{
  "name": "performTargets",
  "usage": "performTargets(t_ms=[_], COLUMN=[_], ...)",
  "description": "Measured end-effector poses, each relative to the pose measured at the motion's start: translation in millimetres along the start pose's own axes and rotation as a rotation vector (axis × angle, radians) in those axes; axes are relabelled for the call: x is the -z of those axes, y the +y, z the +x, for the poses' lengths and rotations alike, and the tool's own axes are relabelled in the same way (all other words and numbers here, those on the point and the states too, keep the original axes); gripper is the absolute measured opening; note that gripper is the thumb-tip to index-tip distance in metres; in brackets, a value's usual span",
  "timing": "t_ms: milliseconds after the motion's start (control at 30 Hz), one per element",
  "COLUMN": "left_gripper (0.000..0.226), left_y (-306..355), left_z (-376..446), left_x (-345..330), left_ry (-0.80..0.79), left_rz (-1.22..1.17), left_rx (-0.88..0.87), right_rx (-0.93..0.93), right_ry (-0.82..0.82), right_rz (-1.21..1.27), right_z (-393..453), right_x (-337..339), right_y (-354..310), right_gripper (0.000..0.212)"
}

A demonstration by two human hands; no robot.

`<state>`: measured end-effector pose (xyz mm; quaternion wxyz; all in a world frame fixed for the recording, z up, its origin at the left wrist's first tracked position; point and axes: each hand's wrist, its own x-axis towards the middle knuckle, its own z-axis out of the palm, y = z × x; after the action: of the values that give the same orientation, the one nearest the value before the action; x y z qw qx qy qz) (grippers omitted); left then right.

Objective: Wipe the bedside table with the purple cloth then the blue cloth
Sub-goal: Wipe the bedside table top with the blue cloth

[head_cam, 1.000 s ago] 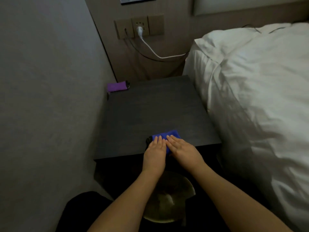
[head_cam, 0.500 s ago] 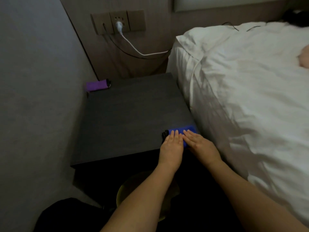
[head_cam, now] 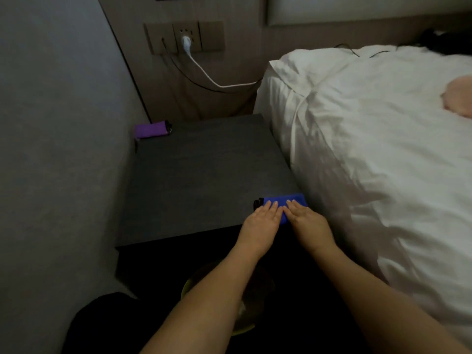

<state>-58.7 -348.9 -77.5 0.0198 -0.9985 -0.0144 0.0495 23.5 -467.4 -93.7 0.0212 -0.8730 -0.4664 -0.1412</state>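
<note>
Dark wood, the bedside table [head_cam: 194,180] fills the middle of the frame, with the grey wall along its left and the white bed [head_cam: 370,154] crowding its right edge. Nearly all of that top lies up-frame and to the left of my hands, so I judge the wiping that remains runs away from me and toward the wall.

The blue cloth [head_cam: 283,201] sits at the table's lower right corner, just beside the bedding. It is folded into a strip whose long axis runs left to right across the frame, parallel to the near edge. Something small and black shows at its left end; I cannot tell what it is.

My left hand [head_cam: 260,222] and right hand [head_cam: 307,223] lie side by side on the cloth, fingers straight and flat, pressing down and not gripping. The left hand covers the cloth's left part and is nearer the bare stretch of table, so a push toward the wall would likely be led from that side.

The purple cloth [head_cam: 150,130] rests folded at the far left corner, in the upper left of the frame, well apart from both hands and untouched.
</note>
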Motion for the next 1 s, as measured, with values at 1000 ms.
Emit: performTargets(t_ms=[1000], left_gripper=[0.061], left_y=[-177.3], left_z=[-194.4], left_x=[-42.5], left_ry=[-0.002], left_rz=[-0.021], left_rx=[0.324], right_rx=[0.399], right_ry=[-0.021], right_rz=[0.229], right_z=[67.6], right_x=[17.1], right_y=[-242.3], right_gripper=[0.051])
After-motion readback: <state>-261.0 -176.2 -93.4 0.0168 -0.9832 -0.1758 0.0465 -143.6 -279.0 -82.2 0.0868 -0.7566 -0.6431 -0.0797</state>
